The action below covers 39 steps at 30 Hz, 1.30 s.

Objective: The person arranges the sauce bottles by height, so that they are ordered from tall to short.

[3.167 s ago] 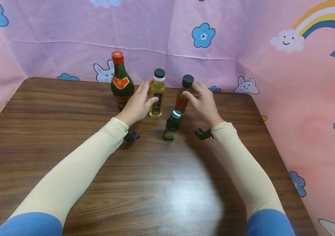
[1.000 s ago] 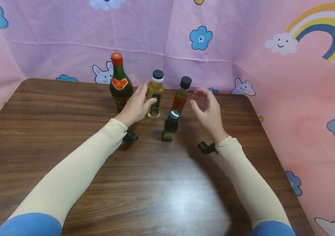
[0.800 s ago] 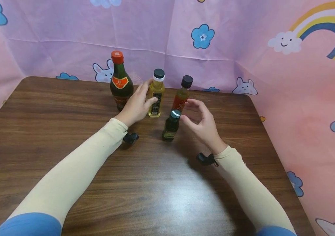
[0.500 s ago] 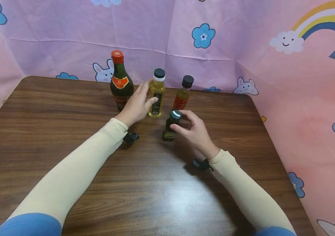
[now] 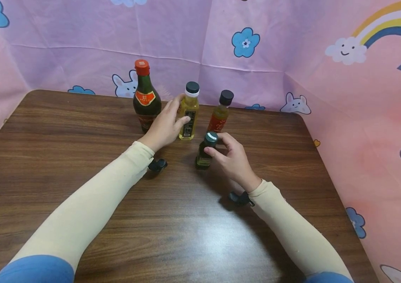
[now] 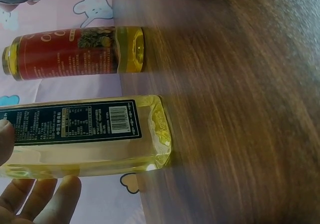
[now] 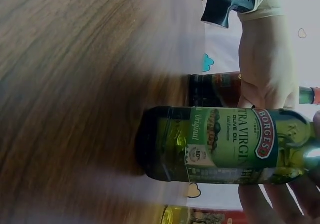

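In the head view my left hand (image 5: 165, 125) holds a clear square bottle of yellow oil (image 5: 189, 118) upright on the table. The left wrist view shows the thumb on the black label of that yellow oil bottle (image 6: 95, 126) and several fingers (image 6: 65, 196) along its opposite side. My right hand (image 5: 233, 159) grips the small green olive oil bottle (image 5: 204, 155) near its dark green cap, thumb in front. In the right wrist view the olive oil bottle (image 7: 225, 144) shows its "Borges" label, and its base meets the table. Part of its neck is covered by the fingers.
Behind the olive oil bottle stands a slim red-labelled bottle with a black cap (image 5: 218, 116). A tall dark green bottle with a red cap (image 5: 146, 98) stands at the left, partly behind my left hand. The wooden table (image 5: 172, 220) ends at a patterned cloth backdrop (image 5: 87, 35).
My right hand has left the red-labelled bottle, come nearer and down, and taken hold of the olive oil bottle. My left hand stays on the yellow oil bottle. All bottles keep their places.
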Each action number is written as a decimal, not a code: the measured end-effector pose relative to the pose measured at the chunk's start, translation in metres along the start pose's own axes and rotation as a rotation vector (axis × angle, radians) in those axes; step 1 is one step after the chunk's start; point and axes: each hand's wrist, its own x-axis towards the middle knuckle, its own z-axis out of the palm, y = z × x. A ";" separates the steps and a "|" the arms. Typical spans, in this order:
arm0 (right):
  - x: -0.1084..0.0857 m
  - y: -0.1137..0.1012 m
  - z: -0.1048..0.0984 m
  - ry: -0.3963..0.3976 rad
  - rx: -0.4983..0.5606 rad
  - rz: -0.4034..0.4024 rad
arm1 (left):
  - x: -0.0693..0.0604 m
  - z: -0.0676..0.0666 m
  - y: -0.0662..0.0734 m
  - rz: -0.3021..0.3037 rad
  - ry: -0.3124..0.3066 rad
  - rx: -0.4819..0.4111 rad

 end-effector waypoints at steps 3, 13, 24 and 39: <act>-0.001 0.001 0.001 0.019 0.002 -0.031 | 0.000 0.000 -0.001 0.001 0.001 0.002; -0.006 0.004 -0.014 0.082 0.019 -0.038 | 0.001 0.002 -0.003 0.006 0.001 0.009; 0.002 0.016 -0.054 0.182 -0.096 -0.031 | 0.001 0.001 -0.002 0.001 -0.003 0.004; 0.036 0.041 -0.088 0.266 -0.203 -0.035 | 0.002 0.001 0.000 0.008 0.008 0.012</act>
